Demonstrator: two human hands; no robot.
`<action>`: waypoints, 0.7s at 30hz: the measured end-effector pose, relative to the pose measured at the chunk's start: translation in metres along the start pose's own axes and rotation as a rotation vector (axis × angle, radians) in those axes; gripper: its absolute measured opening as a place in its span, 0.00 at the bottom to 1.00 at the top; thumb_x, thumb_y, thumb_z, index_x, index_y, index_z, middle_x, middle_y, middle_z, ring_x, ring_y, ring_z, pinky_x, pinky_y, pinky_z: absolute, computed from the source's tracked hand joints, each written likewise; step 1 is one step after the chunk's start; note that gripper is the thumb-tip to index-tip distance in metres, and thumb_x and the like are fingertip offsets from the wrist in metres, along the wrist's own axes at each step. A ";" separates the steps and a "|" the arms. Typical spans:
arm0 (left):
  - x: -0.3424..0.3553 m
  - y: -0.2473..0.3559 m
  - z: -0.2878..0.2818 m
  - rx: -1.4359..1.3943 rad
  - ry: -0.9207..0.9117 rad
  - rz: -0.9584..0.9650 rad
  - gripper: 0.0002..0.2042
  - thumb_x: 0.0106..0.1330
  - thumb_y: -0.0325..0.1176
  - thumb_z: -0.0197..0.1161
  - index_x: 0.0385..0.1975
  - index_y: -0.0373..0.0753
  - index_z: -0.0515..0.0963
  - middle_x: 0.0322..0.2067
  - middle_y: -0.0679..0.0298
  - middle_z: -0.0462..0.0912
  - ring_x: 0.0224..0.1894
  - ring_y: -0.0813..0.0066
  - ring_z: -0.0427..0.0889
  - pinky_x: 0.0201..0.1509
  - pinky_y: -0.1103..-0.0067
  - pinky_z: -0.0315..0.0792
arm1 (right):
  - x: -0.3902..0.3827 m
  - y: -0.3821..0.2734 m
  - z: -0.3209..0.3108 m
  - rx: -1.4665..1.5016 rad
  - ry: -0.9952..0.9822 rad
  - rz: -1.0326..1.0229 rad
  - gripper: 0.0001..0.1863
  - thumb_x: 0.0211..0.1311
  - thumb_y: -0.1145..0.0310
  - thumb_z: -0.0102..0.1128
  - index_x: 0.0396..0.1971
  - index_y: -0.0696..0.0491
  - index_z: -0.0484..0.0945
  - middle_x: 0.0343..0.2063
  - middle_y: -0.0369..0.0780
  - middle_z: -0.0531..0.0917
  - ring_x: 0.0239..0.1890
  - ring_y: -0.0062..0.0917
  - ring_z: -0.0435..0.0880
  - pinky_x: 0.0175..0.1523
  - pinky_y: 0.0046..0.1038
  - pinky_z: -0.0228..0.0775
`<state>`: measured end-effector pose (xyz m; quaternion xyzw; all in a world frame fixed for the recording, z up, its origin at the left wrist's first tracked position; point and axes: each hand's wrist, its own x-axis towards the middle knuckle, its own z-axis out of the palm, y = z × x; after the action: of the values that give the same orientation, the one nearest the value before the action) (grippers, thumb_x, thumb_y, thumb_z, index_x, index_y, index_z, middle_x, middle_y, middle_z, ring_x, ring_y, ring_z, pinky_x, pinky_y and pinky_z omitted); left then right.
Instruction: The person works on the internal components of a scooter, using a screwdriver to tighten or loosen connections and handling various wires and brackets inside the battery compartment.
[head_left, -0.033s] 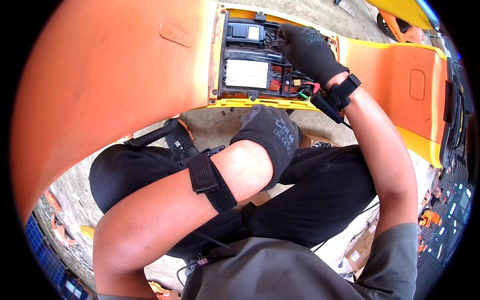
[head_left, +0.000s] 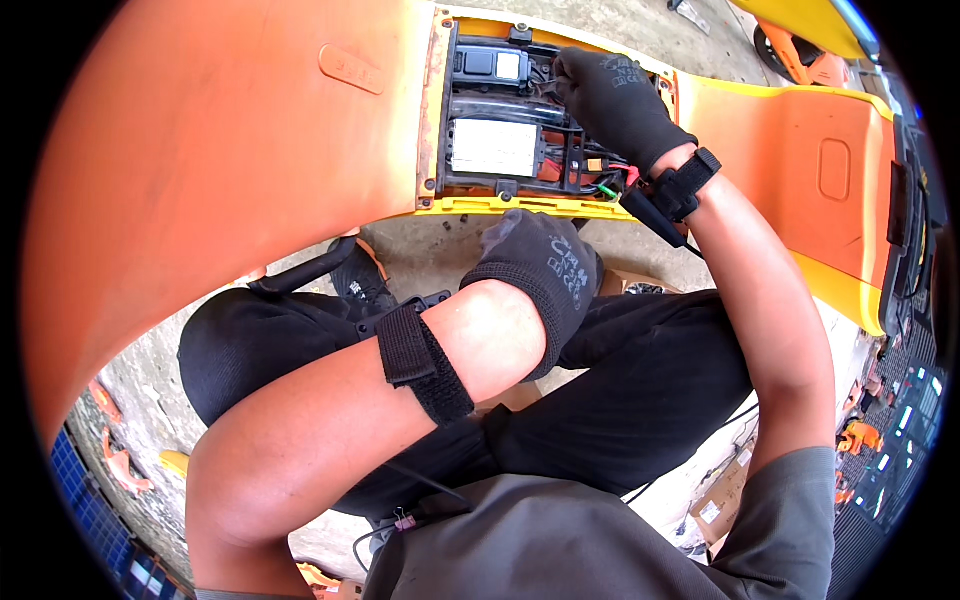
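An orange and yellow vehicle body has an uncovered bay with a black module, a silver box and bundled wires. My right hand, in a black glove, is closed at the far right part of the bay, its fingertips on the dark wires beside the black module. My left hand, gloved too, is bent with curled fingers just below the bay's yellow near edge. Most of its fingers are hidden, and so is whatever they hold. Red and green leads show below my right hand.
A black bar projects under the body near my shoe. An open cardboard box sits on the floor beyond my knee. Orange parts lie at left, and a carton at right. Another orange and yellow vehicle stands at far right.
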<state>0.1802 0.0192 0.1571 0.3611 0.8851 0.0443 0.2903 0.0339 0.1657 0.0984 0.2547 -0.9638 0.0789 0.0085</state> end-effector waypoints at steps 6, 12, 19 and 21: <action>0.001 0.000 -0.002 -0.008 -0.025 -0.002 0.17 0.59 0.36 0.71 0.48 0.40 0.86 0.44 0.58 0.87 0.49 0.60 0.87 0.46 0.68 0.79 | 0.003 0.000 -0.001 -0.110 0.038 -0.159 0.07 0.64 0.72 0.59 0.40 0.54 0.81 0.34 0.49 0.84 0.39 0.47 0.85 0.44 0.44 0.77; -0.002 0.001 0.002 -0.033 0.064 -0.031 0.15 0.56 0.31 0.70 0.44 0.38 0.83 0.40 0.56 0.88 0.45 0.58 0.88 0.45 0.66 0.80 | 0.006 0.000 -0.004 -0.078 0.048 -0.059 0.06 0.64 0.71 0.59 0.39 0.54 0.82 0.33 0.50 0.84 0.39 0.48 0.85 0.44 0.43 0.77; -0.003 0.000 0.005 0.013 0.115 0.003 0.12 0.58 0.29 0.67 0.42 0.37 0.83 0.37 0.55 0.88 0.42 0.56 0.89 0.44 0.66 0.81 | 0.010 0.000 -0.006 -0.104 -0.056 0.136 0.08 0.67 0.66 0.57 0.39 0.52 0.82 0.33 0.50 0.86 0.39 0.48 0.85 0.46 0.43 0.77; -0.002 0.000 0.006 0.008 0.116 -0.001 0.11 0.59 0.30 0.66 0.41 0.37 0.83 0.37 0.54 0.88 0.42 0.56 0.89 0.44 0.66 0.81 | 0.011 0.000 -0.005 -0.121 -0.059 0.103 0.08 0.67 0.66 0.57 0.39 0.52 0.82 0.34 0.49 0.86 0.40 0.48 0.86 0.46 0.43 0.77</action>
<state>0.1845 0.0169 0.1526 0.3587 0.9008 0.0614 0.2369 0.0246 0.1612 0.1044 0.2058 -0.9785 0.0131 -0.0084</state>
